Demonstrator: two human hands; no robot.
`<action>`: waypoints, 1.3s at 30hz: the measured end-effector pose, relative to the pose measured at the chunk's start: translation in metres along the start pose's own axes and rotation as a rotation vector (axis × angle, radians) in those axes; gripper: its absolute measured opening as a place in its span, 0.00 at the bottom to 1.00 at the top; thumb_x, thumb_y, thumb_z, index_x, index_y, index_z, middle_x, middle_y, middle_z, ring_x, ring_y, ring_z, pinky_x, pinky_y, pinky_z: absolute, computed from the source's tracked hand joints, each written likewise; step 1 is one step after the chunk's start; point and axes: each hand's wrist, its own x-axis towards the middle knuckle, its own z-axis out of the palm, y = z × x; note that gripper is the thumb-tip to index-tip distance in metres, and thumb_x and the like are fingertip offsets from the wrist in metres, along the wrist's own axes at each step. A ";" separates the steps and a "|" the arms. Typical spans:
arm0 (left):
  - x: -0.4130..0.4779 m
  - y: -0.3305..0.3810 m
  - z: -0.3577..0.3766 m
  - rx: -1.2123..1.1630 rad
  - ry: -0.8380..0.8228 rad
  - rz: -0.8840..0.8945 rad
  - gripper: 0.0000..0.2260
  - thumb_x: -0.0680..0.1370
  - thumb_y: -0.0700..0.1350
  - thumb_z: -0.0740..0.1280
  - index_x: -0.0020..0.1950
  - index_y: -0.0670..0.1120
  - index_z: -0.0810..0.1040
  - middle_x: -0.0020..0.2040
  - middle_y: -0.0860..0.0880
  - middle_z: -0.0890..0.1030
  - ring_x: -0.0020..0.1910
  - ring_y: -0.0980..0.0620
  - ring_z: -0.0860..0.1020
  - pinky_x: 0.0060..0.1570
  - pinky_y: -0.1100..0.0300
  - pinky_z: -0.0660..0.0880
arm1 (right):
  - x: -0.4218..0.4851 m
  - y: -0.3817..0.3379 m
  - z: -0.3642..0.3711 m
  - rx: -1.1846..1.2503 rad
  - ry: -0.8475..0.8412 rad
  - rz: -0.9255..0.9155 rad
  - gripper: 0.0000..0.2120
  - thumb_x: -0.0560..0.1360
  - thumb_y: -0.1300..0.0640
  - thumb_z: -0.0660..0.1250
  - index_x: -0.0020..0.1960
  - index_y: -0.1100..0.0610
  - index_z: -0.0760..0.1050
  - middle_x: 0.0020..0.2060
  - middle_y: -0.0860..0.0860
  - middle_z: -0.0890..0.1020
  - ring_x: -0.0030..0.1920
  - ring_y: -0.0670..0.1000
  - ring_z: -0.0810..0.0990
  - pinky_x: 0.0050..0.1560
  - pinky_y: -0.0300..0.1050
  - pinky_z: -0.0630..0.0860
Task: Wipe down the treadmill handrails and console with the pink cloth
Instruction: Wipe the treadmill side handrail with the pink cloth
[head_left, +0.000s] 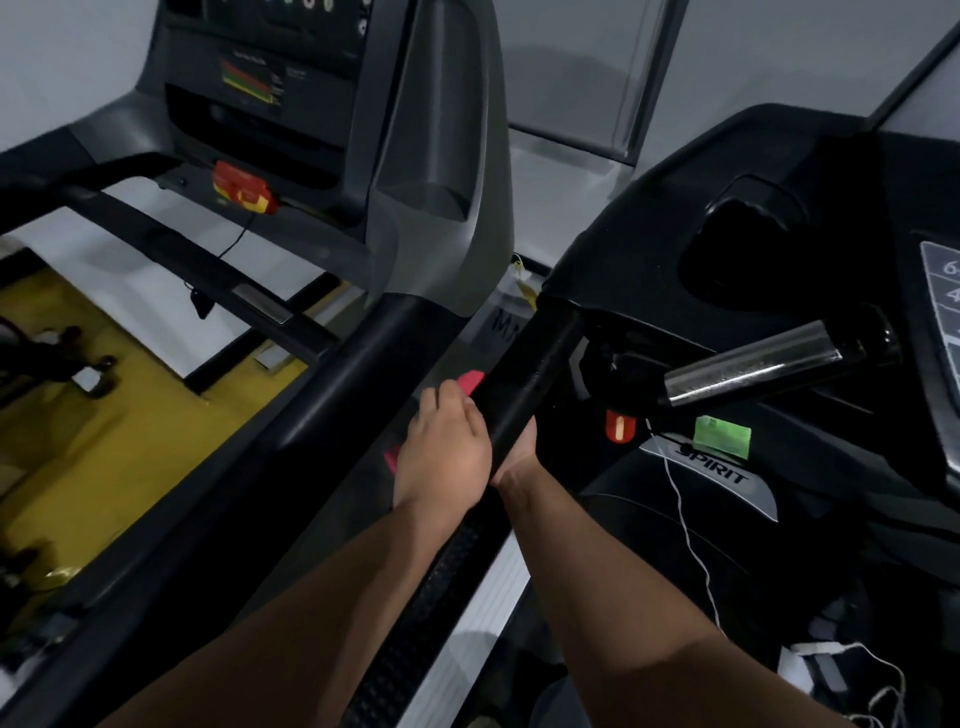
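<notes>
My left hand (445, 453) grips the pink cloth (470, 382) against the left side of a black handrail (530, 384) of the right-hand treadmill. Only two bits of the cloth show: one past my fingertips, one below my palm. My right hand (519, 451) is under the same handrail, its fingers wrapped round it and mostly hidden by the bar. The black console (779, 208) of this treadmill rises at the right, with a metal pulse grip (753, 364) sticking out below it.
A second, grey treadmill stands at the left with its own console (291, 78), red safety key (241, 187) and black handrail (332, 384). A narrow gap separates the two machines. A white cord (685, 525) hangs by the right treadmill. Yellow floor (119, 431) lies left.
</notes>
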 end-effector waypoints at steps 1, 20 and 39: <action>0.001 0.000 0.000 -0.004 -0.008 -0.007 0.10 0.82 0.45 0.51 0.55 0.44 0.69 0.55 0.46 0.73 0.53 0.45 0.74 0.47 0.52 0.69 | -0.001 0.000 0.001 0.014 0.009 -0.003 0.21 0.80 0.48 0.51 0.38 0.57 0.74 0.28 0.53 0.78 0.28 0.51 0.79 0.36 0.39 0.74; 0.002 -0.002 0.007 0.086 0.039 0.050 0.11 0.82 0.44 0.52 0.57 0.41 0.69 0.57 0.41 0.73 0.53 0.39 0.74 0.43 0.52 0.65 | -0.054 -0.009 -0.021 -0.587 0.245 -0.505 0.08 0.80 0.52 0.58 0.46 0.55 0.70 0.40 0.49 0.76 0.42 0.46 0.76 0.49 0.44 0.74; 0.003 0.000 0.004 0.027 -0.019 0.003 0.11 0.82 0.46 0.51 0.56 0.42 0.68 0.58 0.41 0.72 0.56 0.39 0.72 0.47 0.50 0.66 | -0.085 0.012 0.003 -0.977 0.292 -0.819 0.08 0.80 0.52 0.60 0.43 0.51 0.65 0.41 0.50 0.75 0.38 0.45 0.75 0.36 0.33 0.70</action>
